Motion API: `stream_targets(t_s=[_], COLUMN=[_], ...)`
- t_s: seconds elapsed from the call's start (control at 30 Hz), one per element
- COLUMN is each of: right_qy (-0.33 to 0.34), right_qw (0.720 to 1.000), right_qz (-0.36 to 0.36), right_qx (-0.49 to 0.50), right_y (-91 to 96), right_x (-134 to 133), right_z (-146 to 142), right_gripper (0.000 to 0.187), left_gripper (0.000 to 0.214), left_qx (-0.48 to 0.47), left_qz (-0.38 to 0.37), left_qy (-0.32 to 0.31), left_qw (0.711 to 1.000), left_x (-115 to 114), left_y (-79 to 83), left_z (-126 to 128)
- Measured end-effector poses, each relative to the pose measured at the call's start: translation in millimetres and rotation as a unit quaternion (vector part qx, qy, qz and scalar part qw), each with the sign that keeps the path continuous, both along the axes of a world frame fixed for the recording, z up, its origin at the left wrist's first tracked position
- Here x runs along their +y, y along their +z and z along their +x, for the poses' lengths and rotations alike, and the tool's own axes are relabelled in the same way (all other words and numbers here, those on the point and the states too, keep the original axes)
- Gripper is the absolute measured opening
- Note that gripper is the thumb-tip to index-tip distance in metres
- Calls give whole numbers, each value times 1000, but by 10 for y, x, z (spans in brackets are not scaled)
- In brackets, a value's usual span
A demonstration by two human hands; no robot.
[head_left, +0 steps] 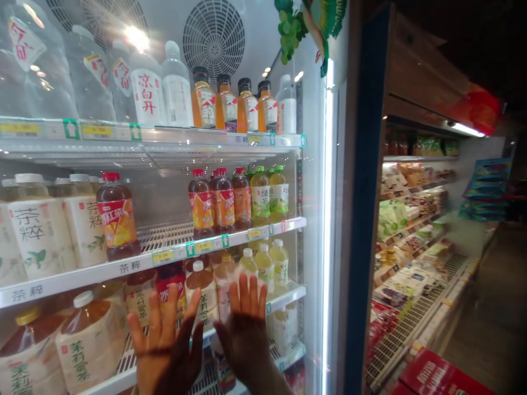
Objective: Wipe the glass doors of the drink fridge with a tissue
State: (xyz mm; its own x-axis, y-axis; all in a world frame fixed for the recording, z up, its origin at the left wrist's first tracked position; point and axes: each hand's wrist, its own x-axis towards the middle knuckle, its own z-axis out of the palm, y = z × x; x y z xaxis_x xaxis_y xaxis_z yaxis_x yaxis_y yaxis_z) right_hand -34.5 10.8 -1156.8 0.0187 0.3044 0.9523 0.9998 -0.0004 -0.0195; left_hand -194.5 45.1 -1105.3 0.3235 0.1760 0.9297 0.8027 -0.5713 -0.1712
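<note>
While the left hand [162, 343] and right hand [247, 332] are spread wide, seemingly empty, the bottle [208, 303] stands between and beyond them; a careless forward push could topple it, though I cannot tell whether either touches anything.

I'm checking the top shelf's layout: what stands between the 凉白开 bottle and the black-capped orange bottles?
In the head view, one clear bottle with a white label stands there.

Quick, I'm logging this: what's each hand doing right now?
Left hand: open, spread, nothing visibly held.
Right hand: open, nothing visibly held.
</note>
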Motion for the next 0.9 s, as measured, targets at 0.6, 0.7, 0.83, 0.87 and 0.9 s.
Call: stream_targets(t_s=[0.6,0.7,0.83,0.87,0.9], right_qy=[21,8,9,7,3], right_qw=[998,997,998,998,998], right_qz=[-5,18,12,8,7], right_qx=[56,74,63,64,63], right_y=[-539,552,989,790,507], right_x=[49,106,68,53,41], right_z=[276,570,700,650,573], right_gripper=[80,78,76,78,80], left_gripper=[94,92,90,90,90], left_qx=[0,-15,-23,-23,-22], left_qz=[-12,-20,-19,-18,-17], left_qy=[22,12,7,9,11], left_qw=[1000,1000,1000,1000,1000], left_x=[-9,9,28,27,23], left_y=[-22,-24,-27,-26,-26], left_z=[-9,6,30,37,44])
